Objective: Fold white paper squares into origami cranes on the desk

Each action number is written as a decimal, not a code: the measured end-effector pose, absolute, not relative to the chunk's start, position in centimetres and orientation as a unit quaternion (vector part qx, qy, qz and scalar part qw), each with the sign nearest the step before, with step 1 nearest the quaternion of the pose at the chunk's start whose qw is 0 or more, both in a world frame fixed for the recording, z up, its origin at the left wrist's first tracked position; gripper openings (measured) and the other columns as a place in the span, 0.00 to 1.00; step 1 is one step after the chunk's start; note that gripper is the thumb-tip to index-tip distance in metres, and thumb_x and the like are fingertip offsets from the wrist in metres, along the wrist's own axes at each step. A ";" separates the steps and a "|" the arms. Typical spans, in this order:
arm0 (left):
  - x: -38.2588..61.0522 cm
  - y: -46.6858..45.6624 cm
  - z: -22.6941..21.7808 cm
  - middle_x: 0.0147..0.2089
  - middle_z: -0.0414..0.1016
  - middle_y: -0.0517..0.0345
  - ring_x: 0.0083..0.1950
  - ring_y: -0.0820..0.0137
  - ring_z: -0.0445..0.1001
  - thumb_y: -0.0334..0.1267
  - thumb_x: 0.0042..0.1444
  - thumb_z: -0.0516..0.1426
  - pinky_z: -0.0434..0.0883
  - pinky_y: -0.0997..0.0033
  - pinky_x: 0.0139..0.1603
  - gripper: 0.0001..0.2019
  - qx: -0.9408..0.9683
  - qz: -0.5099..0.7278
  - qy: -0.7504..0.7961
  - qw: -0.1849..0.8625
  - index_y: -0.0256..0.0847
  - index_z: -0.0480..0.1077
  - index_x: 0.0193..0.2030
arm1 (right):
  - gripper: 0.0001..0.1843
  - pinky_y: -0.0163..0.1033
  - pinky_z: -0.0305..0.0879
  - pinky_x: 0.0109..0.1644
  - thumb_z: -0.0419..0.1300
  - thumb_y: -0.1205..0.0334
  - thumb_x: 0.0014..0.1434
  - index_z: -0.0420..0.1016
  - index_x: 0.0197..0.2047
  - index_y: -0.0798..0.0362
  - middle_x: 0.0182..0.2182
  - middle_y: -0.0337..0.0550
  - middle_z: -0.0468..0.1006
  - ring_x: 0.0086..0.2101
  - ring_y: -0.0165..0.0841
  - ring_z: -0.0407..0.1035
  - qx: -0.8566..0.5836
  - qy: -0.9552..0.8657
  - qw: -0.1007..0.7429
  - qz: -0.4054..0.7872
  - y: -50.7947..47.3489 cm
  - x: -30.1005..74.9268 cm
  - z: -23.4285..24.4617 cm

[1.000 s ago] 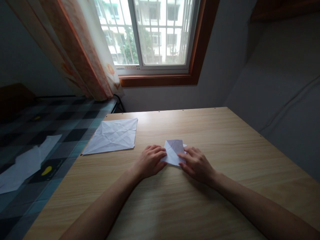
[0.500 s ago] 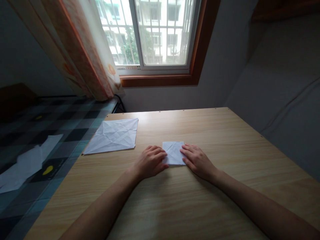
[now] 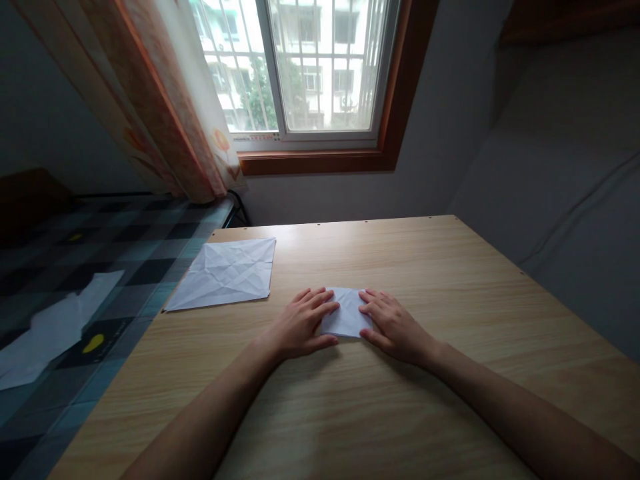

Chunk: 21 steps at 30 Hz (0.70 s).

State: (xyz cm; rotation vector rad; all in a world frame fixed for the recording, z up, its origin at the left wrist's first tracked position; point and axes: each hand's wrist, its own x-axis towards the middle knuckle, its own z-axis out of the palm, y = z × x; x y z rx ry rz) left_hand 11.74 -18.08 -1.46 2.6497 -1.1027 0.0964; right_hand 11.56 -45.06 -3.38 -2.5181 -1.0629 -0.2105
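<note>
A small white sheet of folded paper (image 3: 347, 313) lies flat on the wooden table (image 3: 380, 400), with crease lines across its surface. Over its left edge rests my left hand (image 3: 306, 323), fingers spread and laid on the paper, thumb near its front left corner. My right hand (image 3: 393, 325) lies on the right edge in the same way, its fingers apart and the thumb at the near corner. Both palms are turned down, and they cover the paper's two sides. Neither hand grips it.
A larger creased white paper (image 3: 225, 273) lies at the table's far left. On the checked bed (image 3: 145, 270) beside the table are torn-looking white paper pieces (image 3: 55, 327). A curtain (image 3: 165, 100) hangs by the window (image 3: 325, 67) behind the table.
The small paper has shifted slightly towards me. My left hand's fingers have spread and reach further over the paper; my right hand has moved a little to the left.
</note>
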 end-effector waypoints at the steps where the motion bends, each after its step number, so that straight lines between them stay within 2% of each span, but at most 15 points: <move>1: 11.7 -18.1 -1.4 0.67 0.62 0.42 0.68 0.51 0.59 0.56 0.57 0.57 0.56 0.42 0.66 0.30 0.916 0.032 -0.378 0.133 0.43 0.64 0.63 | 0.20 0.58 0.52 0.66 0.60 0.54 0.61 0.71 0.51 0.59 0.62 0.61 0.65 0.63 0.48 0.56 -0.899 -0.385 0.197 -0.074 -45.0 11.5 -3.4; 4: 11.6 -18.2 -1.3 0.67 0.63 0.43 0.68 0.51 0.60 0.50 0.59 0.56 0.57 0.42 0.66 0.26 0.919 0.037 -0.371 0.132 0.43 0.66 0.62 | 0.23 0.58 0.51 0.66 0.60 0.50 0.60 0.70 0.52 0.59 0.61 0.61 0.66 0.63 0.49 0.56 -0.897 -0.393 0.190 -0.073 -45.0 11.4 -3.3; 8: 11.5 -18.2 -1.3 0.66 0.64 0.44 0.67 0.51 0.61 0.41 0.57 0.58 0.59 0.42 0.65 0.24 0.921 0.050 -0.365 0.130 0.43 0.67 0.61 | 0.24 0.58 0.51 0.65 0.59 0.50 0.62 0.69 0.57 0.54 0.59 0.57 0.67 0.61 0.49 0.57 -0.893 -0.406 0.178 -0.075 -45.0 11.3 -2.9; 13: 11.6 -18.2 -1.9 0.61 0.71 0.51 0.63 0.56 0.67 0.32 0.58 0.53 0.64 0.49 0.63 0.18 0.919 0.099 -0.360 0.128 0.46 0.73 0.54 | 0.22 0.57 0.53 0.65 0.58 0.52 0.64 0.69 0.58 0.50 0.53 0.54 0.70 0.58 0.46 0.60 -0.878 -0.434 0.184 -0.087 -45.0 11.3 -2.8; 16: 11.7 -18.3 -2.0 0.58 0.74 0.52 0.60 0.59 0.70 0.33 0.60 0.53 0.65 0.53 0.61 0.15 0.912 0.124 -0.367 0.135 0.45 0.74 0.51 | 0.16 0.54 0.57 0.63 0.56 0.57 0.65 0.71 0.55 0.51 0.51 0.54 0.70 0.56 0.44 0.62 -0.876 -0.430 0.197 -0.088 -44.8 11.1 -2.9; 18: 11.7 -18.4 -1.9 0.58 0.74 0.51 0.60 0.59 0.70 0.36 0.60 0.54 0.66 0.54 0.61 0.14 0.910 0.121 -0.373 0.134 0.43 0.74 0.52 | 0.14 0.53 0.61 0.62 0.55 0.60 0.65 0.72 0.52 0.53 0.54 0.55 0.69 0.56 0.44 0.63 -0.879 -0.421 0.208 -0.087 -44.6 11.1 -3.0; 21: 11.6 -18.4 -1.5 0.61 0.70 0.45 0.60 0.55 0.69 0.46 0.58 0.59 0.67 0.52 0.59 0.20 0.915 0.112 -0.365 0.129 0.40 0.70 0.56 | 0.19 0.55 0.59 0.63 0.57 0.58 0.63 0.68 0.56 0.56 0.61 0.60 0.62 0.60 0.48 0.57 -0.888 -0.384 0.231 -0.103 -44.5 11.2 -3.4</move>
